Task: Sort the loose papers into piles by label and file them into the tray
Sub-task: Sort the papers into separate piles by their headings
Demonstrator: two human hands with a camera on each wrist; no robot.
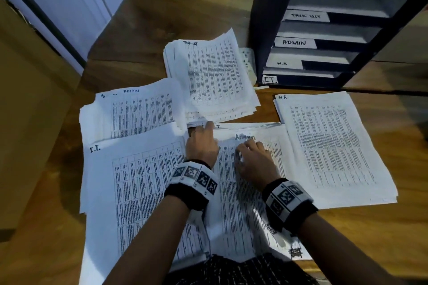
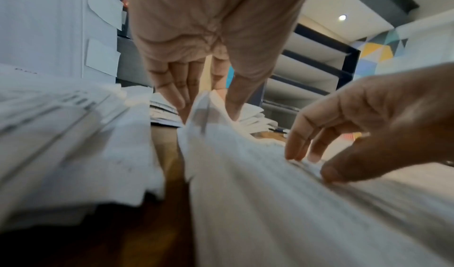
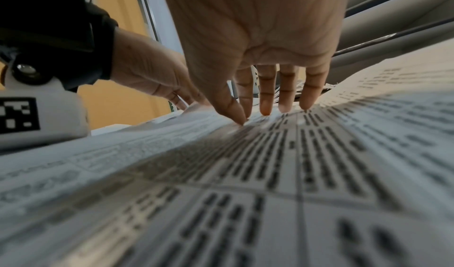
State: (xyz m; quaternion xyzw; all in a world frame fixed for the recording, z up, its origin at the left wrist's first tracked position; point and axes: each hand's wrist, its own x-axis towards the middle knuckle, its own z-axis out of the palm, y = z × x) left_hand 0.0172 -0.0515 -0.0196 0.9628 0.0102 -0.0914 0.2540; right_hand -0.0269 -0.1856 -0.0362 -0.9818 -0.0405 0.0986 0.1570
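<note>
A loose stack of printed sheets (image 1: 240, 203) lies in front of me, its top sheet marked "Admin" (image 3: 282, 164). My left hand (image 1: 201, 133) pinches that sheet's far left corner between thumb and fingers, and the corner (image 2: 209, 106) is lifted and curled. My right hand (image 1: 251, 147) rests beside it, its fairly straight fingertips (image 3: 266, 110) pressing on the sheet. Sorted piles surround the stack: I.T. (image 1: 139, 192) at left, ADMIN (image 1: 139, 109) behind it, TASK LIST (image 1: 215, 76) further back, H.R. (image 1: 331, 146) at right. The dark tiered tray (image 1: 264, 18) stands at back right.
The tray's slots carry labels TASK LIST, ADMIN, H.R. and I.T. from top to bottom. A white perforated object (image 1: 247, 62) lies between the TASK LIST pile and the tray. Bare wooden table (image 1: 162, 14) shows behind the piles and at the right front.
</note>
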